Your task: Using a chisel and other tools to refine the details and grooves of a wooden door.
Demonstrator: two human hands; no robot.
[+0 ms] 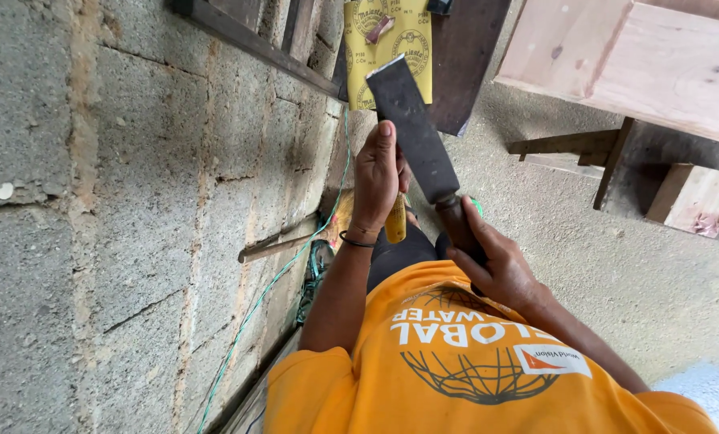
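My right hand (500, 269) grips the dark handle of a wide, flat steel chisel (411, 128), whose blade points away from me. My left hand (378, 173) is closed round a short yellow-handled object (395, 219), and its thumb lies against the left edge of the blade. A yellow sheet of sandpaper (385, 36) lies just beyond the blade's tip. My orange shirt (456, 370) fills the lower part of the view.
A rough grey block wall (118, 201) takes up the left side, with a green cord (271, 285) and a wooden stick (279, 243) along it. Pale wooden boards and a bench (649, 64) stand at the upper right on the concrete floor (616, 265). A dark board (464, 56) lies beside the sandpaper.
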